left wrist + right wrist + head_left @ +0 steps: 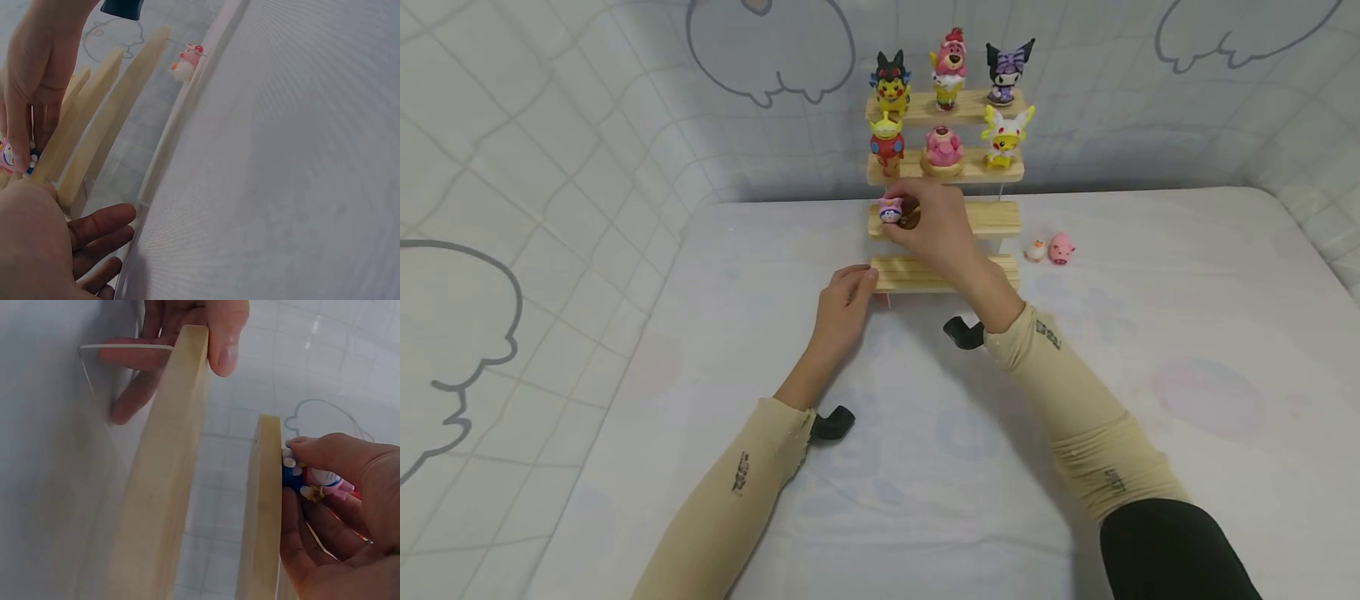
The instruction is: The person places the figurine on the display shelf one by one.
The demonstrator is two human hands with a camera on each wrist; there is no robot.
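Note:
A tiered display stand of wooden planks on clear supports (947, 273) stands on the white cloth. My right hand (936, 223) pinches a small pink, white and blue figurine (891, 210) at the left end of the second plank from the bottom. In the right wrist view the figurine (297, 478) has its blue base against the plank (265, 506). My left hand (844, 304) holds the left end of the lowest plank. Its thumb lies on top, with the other fingers (134, 400) below, behind the clear support.
Several figurines, among them a strawberry-hatted pink bear (950, 71), stand on the top two planks. Right of the stand, a small white duck (1036, 251) and a pink pig (1062, 248) sit on the cloth. A patterned fabric wall (775, 142) rises behind.

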